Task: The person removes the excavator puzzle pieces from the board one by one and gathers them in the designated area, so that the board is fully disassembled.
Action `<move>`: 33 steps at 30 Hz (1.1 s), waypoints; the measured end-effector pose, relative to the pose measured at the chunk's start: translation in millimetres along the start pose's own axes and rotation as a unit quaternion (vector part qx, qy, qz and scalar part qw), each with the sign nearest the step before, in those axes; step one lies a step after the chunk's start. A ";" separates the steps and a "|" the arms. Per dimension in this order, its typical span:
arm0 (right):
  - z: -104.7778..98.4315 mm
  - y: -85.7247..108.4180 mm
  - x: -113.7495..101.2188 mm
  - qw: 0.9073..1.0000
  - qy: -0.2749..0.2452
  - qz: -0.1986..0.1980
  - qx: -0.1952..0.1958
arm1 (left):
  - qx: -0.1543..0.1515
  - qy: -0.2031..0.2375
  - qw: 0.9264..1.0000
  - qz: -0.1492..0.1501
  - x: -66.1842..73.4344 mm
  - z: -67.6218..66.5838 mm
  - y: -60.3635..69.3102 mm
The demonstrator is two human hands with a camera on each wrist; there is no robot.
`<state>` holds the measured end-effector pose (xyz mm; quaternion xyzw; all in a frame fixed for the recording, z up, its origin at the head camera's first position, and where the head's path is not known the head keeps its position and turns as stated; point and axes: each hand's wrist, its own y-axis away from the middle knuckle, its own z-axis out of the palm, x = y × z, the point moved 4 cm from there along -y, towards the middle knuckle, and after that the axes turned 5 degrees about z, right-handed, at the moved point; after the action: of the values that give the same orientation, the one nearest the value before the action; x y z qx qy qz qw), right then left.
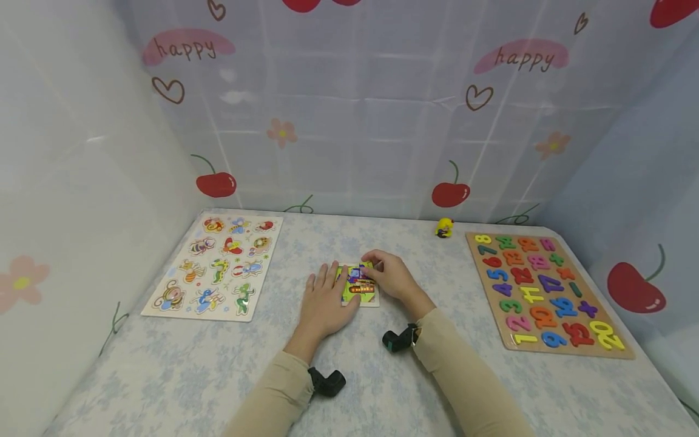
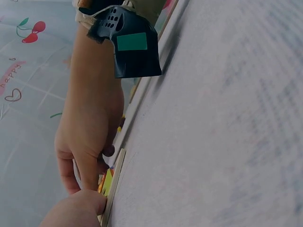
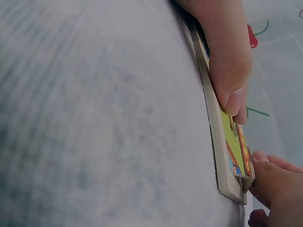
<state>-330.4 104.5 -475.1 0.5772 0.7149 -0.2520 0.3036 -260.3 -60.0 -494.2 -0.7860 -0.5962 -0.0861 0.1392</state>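
Note:
A small wooden picture puzzle (image 1: 363,290) with a vehicle picture lies flat between the hands. Fingers spread, the left hand (image 1: 326,303) rests on its left side, thumb at the lower edge; in the right wrist view the left thumb (image 3: 229,75) presses on the puzzle's surface (image 3: 233,142). At the upper right corner the right hand (image 1: 395,278) pinches a puzzle piece (image 3: 250,178), which stands tilted up from the frame in the right wrist view. The left wrist view shows the right hand (image 2: 90,127) bent down over the board's edge (image 2: 113,189); its fingertips are partly hidden.
To the left lies an insect and animal puzzle board (image 1: 210,264). A number puzzle board (image 1: 546,297) lies to the right. A small yellow figure (image 1: 444,227) stands near the table's back edge, before the printed curtain. Black cameras are strapped to both wrists.

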 end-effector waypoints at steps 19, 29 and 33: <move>-8.3 -8.8 -3.9 0.998 0.052 -0.004 -0.028 | -0.013 -0.003 1.000 -0.010 -0.4 1.1 -0.8; -8.5 -11.3 -1.4 0.999 0.043 -0.011 -0.020 | -0.002 0.000 1.000 -0.003 -0.1 -0.7 -0.8; -8.1 -11.7 -2.3 0.999 0.041 -0.008 -0.021 | -0.003 0.001 1.000 -0.003 0.4 -1.1 0.3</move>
<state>-342.7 106.3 -467.8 0.5746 0.7366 -0.2153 0.2846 -259.9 -60.1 -493.1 -0.7847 -0.5979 -0.0887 0.1375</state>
